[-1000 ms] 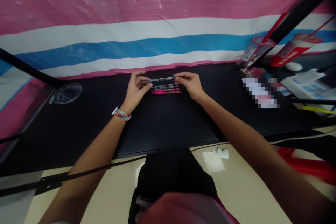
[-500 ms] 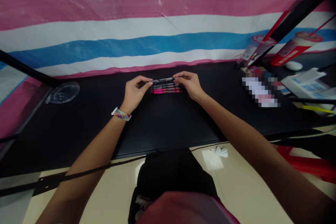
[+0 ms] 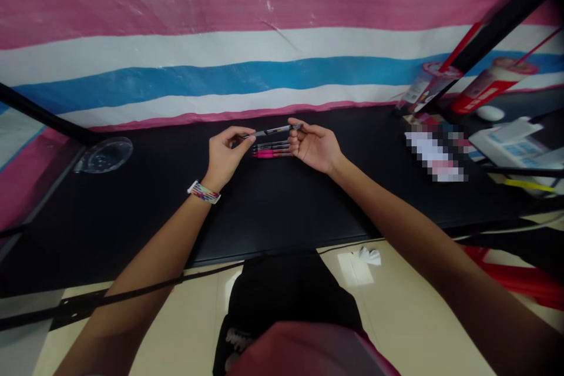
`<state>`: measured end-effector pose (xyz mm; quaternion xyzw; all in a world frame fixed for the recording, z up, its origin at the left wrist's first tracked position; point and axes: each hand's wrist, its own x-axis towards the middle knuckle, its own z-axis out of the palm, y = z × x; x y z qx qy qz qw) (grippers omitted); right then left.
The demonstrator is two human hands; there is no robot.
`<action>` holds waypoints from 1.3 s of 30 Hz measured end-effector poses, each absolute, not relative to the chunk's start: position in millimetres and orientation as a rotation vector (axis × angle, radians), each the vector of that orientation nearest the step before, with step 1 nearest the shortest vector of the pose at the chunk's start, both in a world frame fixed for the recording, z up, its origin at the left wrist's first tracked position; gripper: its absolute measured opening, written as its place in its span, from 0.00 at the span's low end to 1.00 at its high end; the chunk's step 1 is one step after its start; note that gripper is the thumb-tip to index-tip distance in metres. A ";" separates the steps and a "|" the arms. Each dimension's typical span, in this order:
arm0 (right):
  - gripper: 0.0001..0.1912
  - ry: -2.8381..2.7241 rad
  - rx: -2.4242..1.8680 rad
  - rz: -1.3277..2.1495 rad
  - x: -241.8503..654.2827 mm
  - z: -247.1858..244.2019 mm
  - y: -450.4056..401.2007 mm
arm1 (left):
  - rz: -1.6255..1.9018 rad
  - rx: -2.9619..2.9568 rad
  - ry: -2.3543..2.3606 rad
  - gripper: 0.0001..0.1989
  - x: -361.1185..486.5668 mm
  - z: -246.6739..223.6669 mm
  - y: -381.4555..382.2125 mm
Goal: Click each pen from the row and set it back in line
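Observation:
Between thumb and fingertips, my left hand (image 3: 224, 155) pinches one end of a clear-barrelled pen (image 3: 277, 130) with dark ends. My right hand (image 3: 319, 150) is at its other end, palm turned up and fingers curled, with the pen's tip at the index finger and thumb. The pen is raised slightly above the table, its right end a little higher. Just below it, several dark pens (image 3: 269, 145) and a pink pen (image 3: 265, 154) lie side by side on the black table (image 3: 273, 211). My right fingers hide their right ends.
A clear plastic lid (image 3: 108, 154) lies at the left. Two drink cups with straws, a clear cup (image 3: 425, 91) and a red-and-white cup (image 3: 487, 88), stand back right near a white oval object (image 3: 490, 113) and papers (image 3: 515, 144). A striped sheet (image 3: 264, 6) hangs behind.
My right hand has rolled from palm down to palm up at the pen's end. The pen's right end has risen slightly, while my left hand has barely moved.

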<state>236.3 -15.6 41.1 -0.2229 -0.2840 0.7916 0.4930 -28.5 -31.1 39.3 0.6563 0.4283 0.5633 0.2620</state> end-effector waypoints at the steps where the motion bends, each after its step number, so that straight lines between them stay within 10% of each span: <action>1: 0.13 -0.684 -0.529 1.914 235.6 40.4 -15.3 | 1.518 1.781 1.154 0.08 -28.1 39.1 -31.2; 39: 0.06 -0.578 -0.486 1.862 224.9 44.9 -20.8 | 1.515 1.842 1.212 0.12 -21.7 35.0 -33.0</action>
